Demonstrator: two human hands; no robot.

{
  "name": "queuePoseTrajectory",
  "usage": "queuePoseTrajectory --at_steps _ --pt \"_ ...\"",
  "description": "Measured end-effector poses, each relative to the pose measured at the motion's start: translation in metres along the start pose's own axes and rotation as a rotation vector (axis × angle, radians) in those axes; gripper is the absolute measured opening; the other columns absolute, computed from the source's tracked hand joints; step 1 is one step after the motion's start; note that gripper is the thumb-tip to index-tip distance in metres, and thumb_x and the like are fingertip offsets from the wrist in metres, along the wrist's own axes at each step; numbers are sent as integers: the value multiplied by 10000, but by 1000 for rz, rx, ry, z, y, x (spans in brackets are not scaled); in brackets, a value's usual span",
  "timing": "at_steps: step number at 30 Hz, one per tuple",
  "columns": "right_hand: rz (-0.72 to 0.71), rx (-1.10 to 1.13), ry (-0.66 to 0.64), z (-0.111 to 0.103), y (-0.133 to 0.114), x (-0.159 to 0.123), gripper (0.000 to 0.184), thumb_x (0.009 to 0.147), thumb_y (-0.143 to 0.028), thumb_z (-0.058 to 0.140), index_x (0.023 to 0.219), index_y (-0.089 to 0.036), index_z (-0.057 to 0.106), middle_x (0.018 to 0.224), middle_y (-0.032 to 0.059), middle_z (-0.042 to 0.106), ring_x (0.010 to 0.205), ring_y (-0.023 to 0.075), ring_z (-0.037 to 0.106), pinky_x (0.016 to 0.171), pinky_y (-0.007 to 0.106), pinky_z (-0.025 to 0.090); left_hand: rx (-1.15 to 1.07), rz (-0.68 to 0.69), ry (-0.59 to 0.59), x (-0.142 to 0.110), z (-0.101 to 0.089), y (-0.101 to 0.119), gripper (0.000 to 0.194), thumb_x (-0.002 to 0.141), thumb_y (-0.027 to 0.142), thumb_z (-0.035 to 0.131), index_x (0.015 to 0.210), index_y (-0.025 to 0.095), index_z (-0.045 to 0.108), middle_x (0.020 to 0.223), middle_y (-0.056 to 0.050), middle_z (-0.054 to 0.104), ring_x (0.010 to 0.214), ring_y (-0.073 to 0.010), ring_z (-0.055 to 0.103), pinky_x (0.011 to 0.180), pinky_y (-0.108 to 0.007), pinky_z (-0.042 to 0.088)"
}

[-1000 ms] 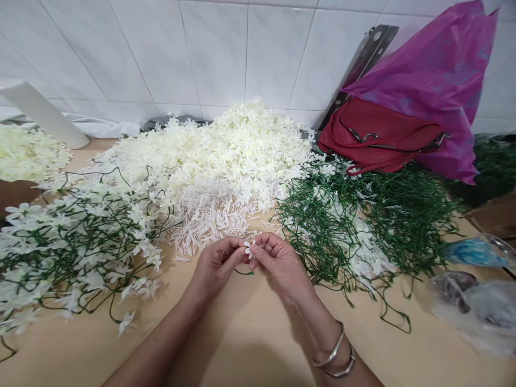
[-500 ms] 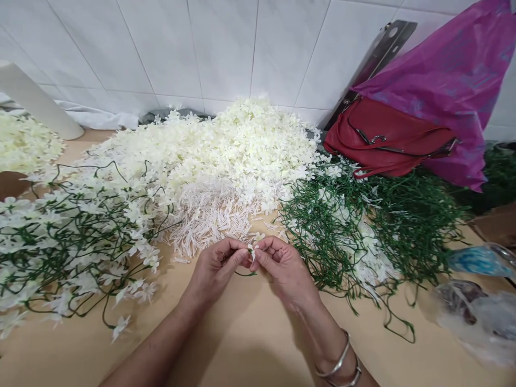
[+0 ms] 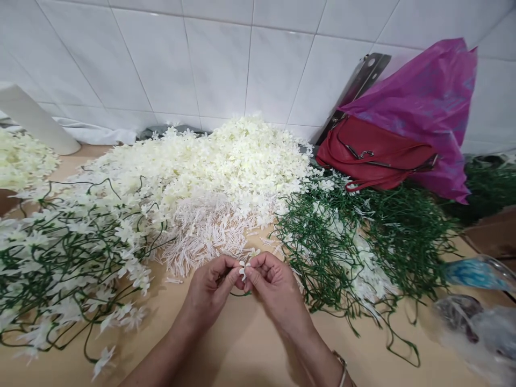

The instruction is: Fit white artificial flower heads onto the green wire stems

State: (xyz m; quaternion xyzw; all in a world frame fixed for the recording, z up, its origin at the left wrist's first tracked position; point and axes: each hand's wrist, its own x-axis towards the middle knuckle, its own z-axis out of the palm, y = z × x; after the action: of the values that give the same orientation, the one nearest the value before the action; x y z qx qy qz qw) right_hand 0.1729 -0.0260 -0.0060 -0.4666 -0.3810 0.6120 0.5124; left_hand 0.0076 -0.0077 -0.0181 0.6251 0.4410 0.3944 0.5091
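Note:
Between the fingertips of my left hand [image 3: 212, 293] and my right hand [image 3: 277, 290] is a small white artificial flower [image 3: 243, 268], pinched from both sides. A short piece of green stem [image 3: 241, 294] curves below the fingers. Just beyond my hands lies a heap of thin white sticks [image 3: 209, 236], backed by a large pile of loose cream flower heads [image 3: 250, 156]. To my left, white flowers on green stems [image 3: 72, 247] are heaped up. Bare green stems [image 3: 322, 258] lie tangled on my right. The fingers partly cover the flower's base.
A red handbag [image 3: 374, 153] and a purple plastic bag [image 3: 423, 107] lean by the tiled wall [image 3: 217, 64] at the back right. Clear plastic bags [image 3: 484, 328] lie at the right edge. A white roll [image 3: 38, 118] stands at the far left of the table [image 3: 237, 349].
The view has tilted up slightly, so everything sits lower in the picture. Both hands keep their pinch, and the flower's petals show more clearly between the fingers.

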Motion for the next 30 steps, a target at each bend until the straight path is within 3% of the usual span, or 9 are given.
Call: queuePoseTrajectory --at_steps 6,12,17,24,27,30 --pt "-38 19 -15 -3 0 1 330 842 -498 810 895 -216 648 677 -26 660 656 145 636 694 279 498 -50 2 17 1 3 5 296 994 456 616 879 189 671 714 -4 669 686 -149 649 676 -246 508" --pt "-202 -161 208 -16 -14 2 356 832 -533 801 946 -216 685 770 -3 648 702 159 604 699 292 478 -202 -9 145 0 5 -1 341 1017 484 574 1223 212 564 746 52 604 452 -74 498 481 -213 411" --pt "-256 -357 225 -29 -24 6 297 853 -483 771 928 -206 697 832 27 669 732 182 579 693 309 463 -280 43 168 1 5 -1 457 1027 442 583 1400 223 432 853 21 672 574 -98 594 682 -264 517" --pt "-323 -824 178 -39 -34 20 33 867 -225 693 896 -212 685 962 40 656 704 169 582 680 315 456 -326 95 157 1 6 0 509 1006 415 632 1454 267 441 924 6 664 729 -130 655 785 -297 547" --pt "-362 -1048 162 -37 -29 23 94 883 -132 634 928 -203 676 1008 55 642 726 171 582 709 323 461 -315 125 110 0 4 -1 454 1012 389 633 1422 285 470 983 -6 659 755 -119 656 801 -291 547" --pt "-468 -1191 185 -35 -18 23 187 952 -89 523 884 -200 657 961 73 655 817 209 601 753 339 461 -315 148 142 1 3 -3 480 1010 372 642 1438 319 431 1049 -20 662 770 -114 660 810 -294 561"
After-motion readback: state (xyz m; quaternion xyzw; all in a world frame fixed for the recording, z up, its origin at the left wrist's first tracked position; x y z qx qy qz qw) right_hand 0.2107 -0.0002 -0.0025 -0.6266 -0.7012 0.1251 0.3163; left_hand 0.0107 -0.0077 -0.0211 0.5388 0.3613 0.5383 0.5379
